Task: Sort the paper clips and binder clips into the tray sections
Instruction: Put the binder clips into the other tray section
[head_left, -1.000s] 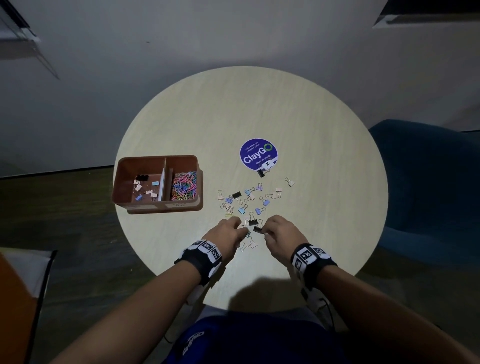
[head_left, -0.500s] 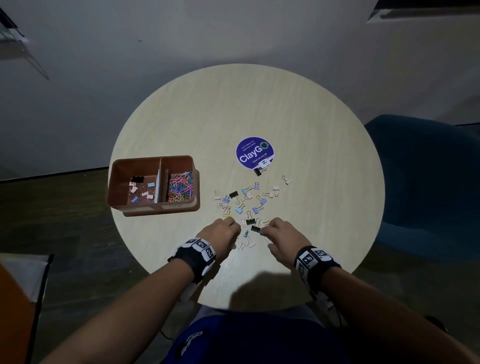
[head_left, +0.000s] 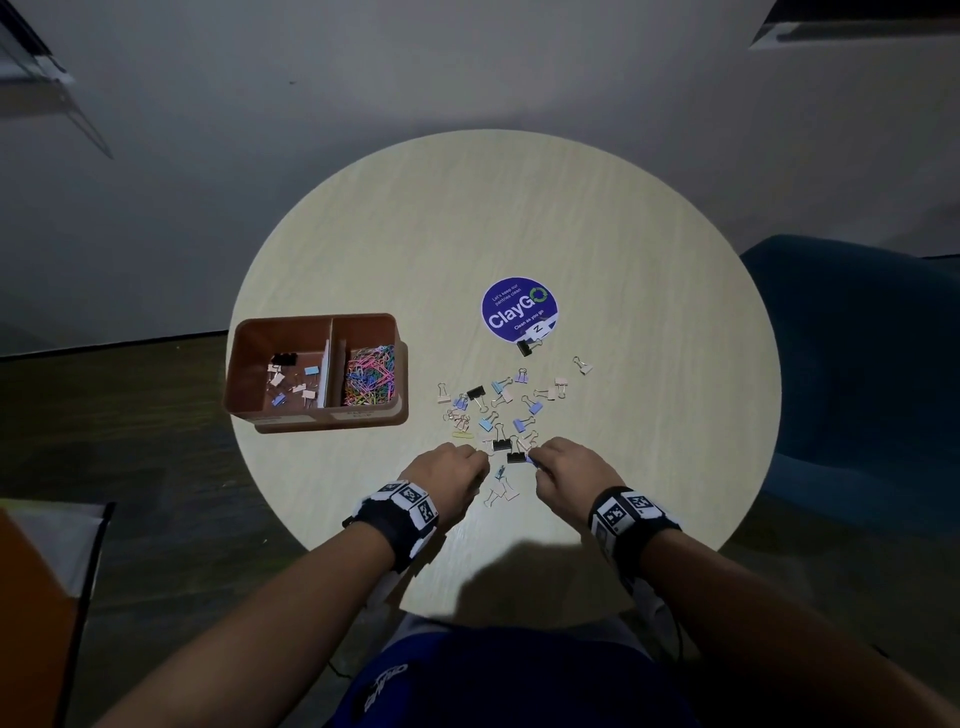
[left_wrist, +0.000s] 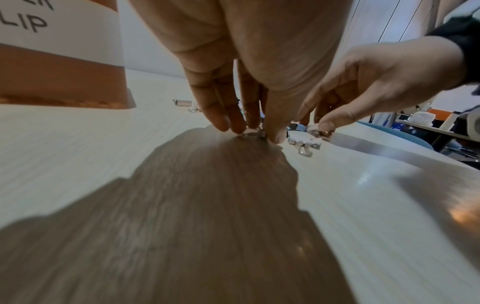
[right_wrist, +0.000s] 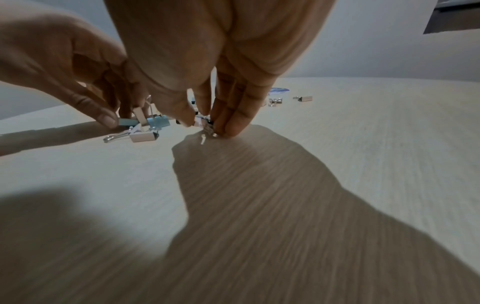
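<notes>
Several small binder clips (head_left: 498, 410) in black, blue, purple and pink lie scattered on the round table (head_left: 623, 260), with a yellow paper clip (head_left: 462, 434) among them. At the near edge of the pile, my left hand (head_left: 480, 460) has its fingertips down on the table, pinching a small clip (left_wrist: 253, 133). Close to its right, my right hand (head_left: 534, 460) pinches a pale binder clip (right_wrist: 203, 123) between thumb and fingers. The brown tray (head_left: 311, 322) stands to the left. Its left section holds binder clips (head_left: 291, 379) and its right section holds coloured paper clips (head_left: 370, 376).
A round blue ClayGo sticker (head_left: 519, 309) lies beyond the pile, with a black binder clip (head_left: 524, 347) at its edge. A dark blue chair (head_left: 857, 364) stands right of the table. More pale clips (head_left: 501, 491) lie between my wrists.
Both hands have stayed at the near edge of the pile with their fingertips on clips. Only the head view has shifted slightly.
</notes>
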